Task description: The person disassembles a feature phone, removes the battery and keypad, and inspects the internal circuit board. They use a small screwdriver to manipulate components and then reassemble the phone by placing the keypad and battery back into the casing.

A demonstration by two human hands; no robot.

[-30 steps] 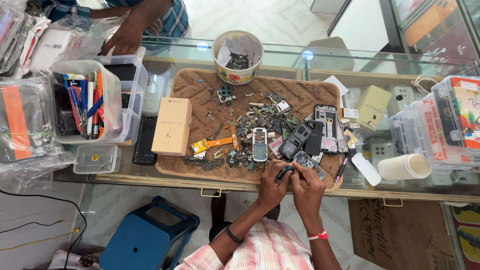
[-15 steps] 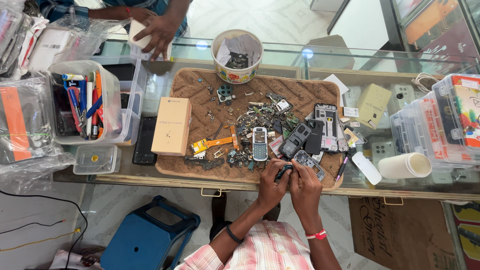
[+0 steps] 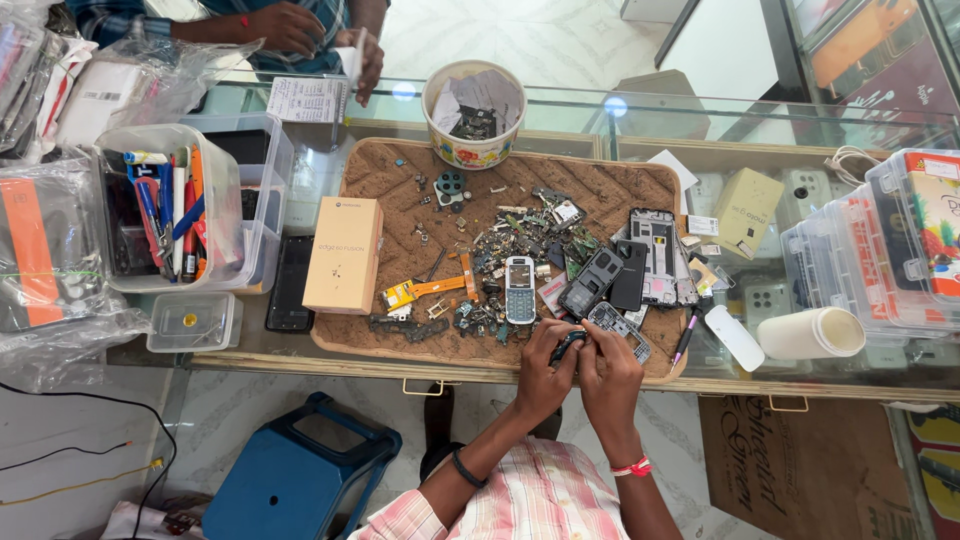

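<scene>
My left hand (image 3: 545, 372) and my right hand (image 3: 607, 372) meet at the front edge of a brown work mat (image 3: 385, 170). Between their fingertips they pinch a small dark phone part (image 3: 568, 345). Just right of it lies an open grey phone frame (image 3: 620, 330). A small silver keypad phone (image 3: 519, 289) lies face up on the mat, a little beyond my left hand. A heap of loose phone parts and boards (image 3: 520, 235) spreads across the mat's middle. Dark phone bodies (image 3: 605, 278) lie beside the heap.
A tan box (image 3: 343, 253) lies on the mat's left. A bowl of scraps (image 3: 475, 112) stands at the back. Clear tubs with pens (image 3: 170, 210) sit left, stacked boxes (image 3: 890, 230) and a white roll (image 3: 812, 334) right. Another person's hands (image 3: 320, 40) hold paper across the glass counter (image 3: 720, 110). A blue stool (image 3: 295, 475) stands below.
The other person's hands moved right along the far side of the counter and now hold paper. My two hands stay at the mat's front edge on the small part.
</scene>
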